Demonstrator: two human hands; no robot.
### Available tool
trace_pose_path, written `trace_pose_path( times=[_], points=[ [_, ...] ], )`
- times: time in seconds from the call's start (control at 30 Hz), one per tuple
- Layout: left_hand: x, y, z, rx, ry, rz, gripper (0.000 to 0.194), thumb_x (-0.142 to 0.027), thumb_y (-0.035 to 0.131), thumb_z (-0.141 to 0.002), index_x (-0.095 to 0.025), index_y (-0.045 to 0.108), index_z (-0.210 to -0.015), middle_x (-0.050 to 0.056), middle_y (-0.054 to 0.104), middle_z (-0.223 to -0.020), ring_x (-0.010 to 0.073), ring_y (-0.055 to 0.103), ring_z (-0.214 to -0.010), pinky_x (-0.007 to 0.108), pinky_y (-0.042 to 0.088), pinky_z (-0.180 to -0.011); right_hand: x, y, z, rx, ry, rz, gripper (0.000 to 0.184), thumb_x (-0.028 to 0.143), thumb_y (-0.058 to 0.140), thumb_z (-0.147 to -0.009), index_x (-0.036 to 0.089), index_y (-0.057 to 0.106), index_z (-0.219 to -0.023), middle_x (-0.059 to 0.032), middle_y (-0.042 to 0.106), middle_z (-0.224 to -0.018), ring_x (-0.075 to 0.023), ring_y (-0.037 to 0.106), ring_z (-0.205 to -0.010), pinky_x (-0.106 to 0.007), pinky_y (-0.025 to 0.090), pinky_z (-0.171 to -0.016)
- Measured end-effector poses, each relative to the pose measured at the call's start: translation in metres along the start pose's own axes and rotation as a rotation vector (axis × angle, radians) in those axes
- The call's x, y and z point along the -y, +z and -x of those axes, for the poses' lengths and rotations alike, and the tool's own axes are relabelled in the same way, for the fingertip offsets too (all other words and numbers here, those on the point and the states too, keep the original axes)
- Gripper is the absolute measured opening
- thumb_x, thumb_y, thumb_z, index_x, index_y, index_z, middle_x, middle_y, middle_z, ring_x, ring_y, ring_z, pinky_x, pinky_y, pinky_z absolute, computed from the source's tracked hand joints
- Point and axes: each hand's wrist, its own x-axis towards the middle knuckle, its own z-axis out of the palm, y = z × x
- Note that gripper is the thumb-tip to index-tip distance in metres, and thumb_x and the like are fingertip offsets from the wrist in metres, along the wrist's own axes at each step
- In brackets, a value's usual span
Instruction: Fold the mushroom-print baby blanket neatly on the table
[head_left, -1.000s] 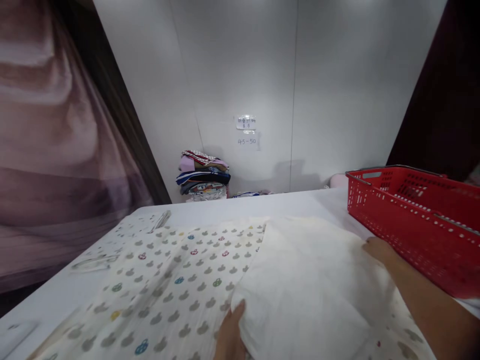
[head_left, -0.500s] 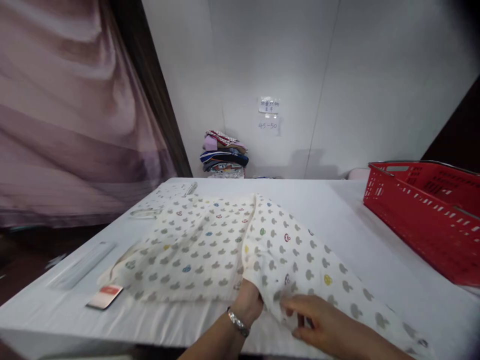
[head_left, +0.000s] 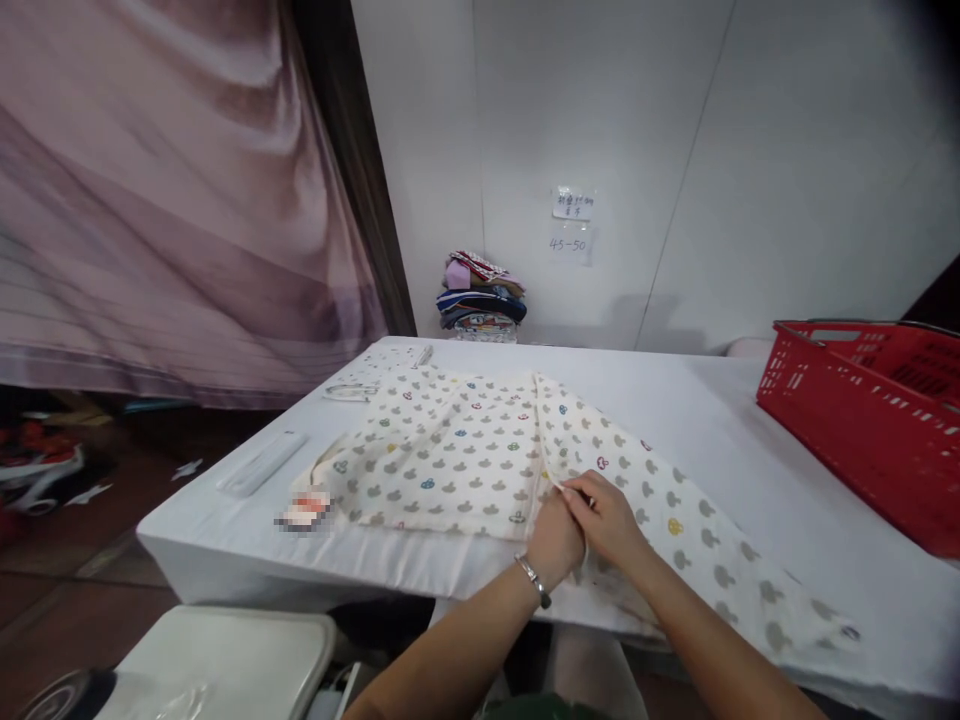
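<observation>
A cream-white cloth [head_left: 465, 460] with a grey and coloured mushroom print lies over the table. Its right part [head_left: 667, 490] is folded into a slanting flap that reaches the front right edge. My right hand [head_left: 609, 515] pinches the flap's edge between thumb and fingers, near the middle of the cloth. Just left of it and touching it, my left hand [head_left: 556, 545], with a silver bracelet at the wrist, is at the fold. The left fingers are hidden by the cloth and the right hand.
The table [head_left: 697, 400] has a white cover. A red basket [head_left: 847, 440] stands at the right. To the left lie a clear ruler-like strip [head_left: 262, 463], a blurred-out card [head_left: 304, 510] and folded printed cloth [head_left: 352, 390]. Folded fabrics [head_left: 481, 300] are stacked behind; a white stool [head_left: 225, 660] is below.
My right hand has moved up and left, from loosely at the flap to pinching its edge beside my left hand. The view has shifted left and down.
</observation>
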Motion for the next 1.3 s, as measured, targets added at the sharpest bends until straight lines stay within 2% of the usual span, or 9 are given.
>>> trace_pose_path(
  times=[0.07, 0.17, 0.27, 0.37, 0.53, 0.63, 0.83, 1.03, 1.3],
  points=[
    [-0.002, -0.005, 0.002, 0.004, -0.068, 0.034, 0.014, -0.022, 0.054, -0.075, -0.017, 0.065, -0.083, 0.009, 0.066, -0.089, 0.0216, 0.059, -0.088, 0.034, 0.043, -0.086, -0.017, -0.011, -0.005, -0.128, 0.152, -0.202, 0.021, 0.039, 0.055, -0.075, 0.022, 0.067, -0.076, -0.0011, 0.063, -0.075, -0.0203, 0.057, -0.076, -0.032, 0.044, -0.07],
    [-0.009, -0.018, 0.007, -0.021, -0.281, 0.296, 0.027, -0.031, 0.047, -0.082, -0.016, 0.063, -0.097, 0.008, 0.067, -0.084, 0.0194, 0.061, -0.08, 0.033, 0.048, -0.076, -0.034, -0.047, -0.012, -0.449, 0.365, -0.486, 0.028, 0.043, 0.066, -0.063, 0.02, 0.067, -0.078, -0.0008, 0.065, -0.075, -0.02, 0.058, -0.075, -0.03, 0.045, -0.068],
    [-0.021, -0.028, 0.014, -0.079, -0.353, 0.495, 0.035, -0.035, 0.048, -0.082, -0.014, 0.059, -0.108, 0.008, 0.067, -0.085, 0.0179, 0.061, -0.076, 0.031, 0.049, -0.069, -0.027, -0.08, -0.012, -0.606, 0.332, -0.452, 0.03, 0.044, 0.068, -0.063, 0.019, 0.067, -0.082, -0.0013, 0.065, -0.079, -0.0185, 0.058, -0.077, -0.03, 0.045, -0.071],
    [-0.035, -0.03, 0.024, -0.055, -0.229, 0.463, 0.033, -0.038, 0.057, -0.077, -0.015, 0.063, -0.1, 0.006, 0.067, -0.086, 0.0177, 0.06, -0.079, 0.028, 0.048, -0.07, -0.001, -0.079, -0.006, -0.495, 0.169, -0.184, 0.023, 0.041, 0.062, -0.072, 0.021, 0.069, -0.082, -0.0022, 0.065, -0.085, -0.0185, 0.057, -0.084, -0.031, 0.044, -0.077],
    [-0.051, -0.025, 0.036, 0.011, -0.155, 0.426, 0.035, -0.044, 0.058, -0.076, -0.016, 0.065, -0.096, 0.003, 0.063, -0.076, 0.0134, 0.055, -0.067, 0.022, 0.044, -0.057, 0.032, -0.033, 0.008, -0.093, 0.003, -0.078, 0.024, 0.037, 0.053, -0.081, 0.021, 0.069, -0.089, -0.0038, 0.066, -0.086, -0.0183, 0.059, -0.083, -0.03, 0.046, -0.074],
    [-0.055, -0.028, 0.041, 0.028, -0.166, 0.447, 0.036, -0.043, 0.058, -0.076, -0.015, 0.063, -0.098, 0.002, 0.061, -0.075, 0.0113, 0.052, -0.063, 0.021, 0.043, -0.054, 0.033, -0.023, 0.014, -0.089, 0.065, -0.114, 0.025, 0.037, 0.054, -0.081, 0.021, 0.067, -0.095, -0.0044, 0.067, -0.091, -0.0184, 0.06, -0.084, -0.031, 0.048, -0.075],
    [-0.058, -0.033, 0.051, 0.042, -0.119, 0.381, 0.032, -0.035, 0.058, -0.076, -0.016, 0.064, -0.1, 0.003, 0.064, -0.083, 0.0132, 0.055, -0.07, 0.023, 0.048, -0.059, 0.029, -0.026, 0.021, -0.124, 0.185, -0.168, 0.03, 0.038, 0.058, -0.078, 0.018, 0.064, -0.099, -0.0058, 0.068, -0.092, -0.0191, 0.062, -0.081, -0.032, 0.051, -0.073],
    [-0.073, -0.034, 0.059, 0.209, -0.147, 0.47, 0.036, -0.028, 0.055, -0.076, -0.019, 0.058, -0.111, 0.006, 0.065, -0.098, 0.0159, 0.06, -0.08, 0.024, 0.051, -0.065, 0.035, -0.027, 0.038, -0.111, 0.087, -0.076, 0.038, 0.032, 0.052, -0.082, 0.021, 0.057, -0.118, -0.0072, 0.065, -0.109, -0.0203, 0.062, -0.095, -0.035, 0.051, -0.085],
    [-0.082, -0.032, 0.056, 0.278, -0.175, 0.555, 0.04, -0.012, 0.05, -0.066, -0.018, 0.055, -0.106, 0.001, 0.066, -0.077, 0.0159, 0.061, -0.074, 0.027, 0.048, -0.069, 0.033, -0.03, 0.054, -0.035, -0.18, 0.223, 0.057, 0.022, 0.045, -0.085, 0.024, 0.033, -0.141, -0.0074, 0.047, -0.135, -0.0243, 0.047, -0.121, -0.044, 0.042, -0.1]
  ],
)
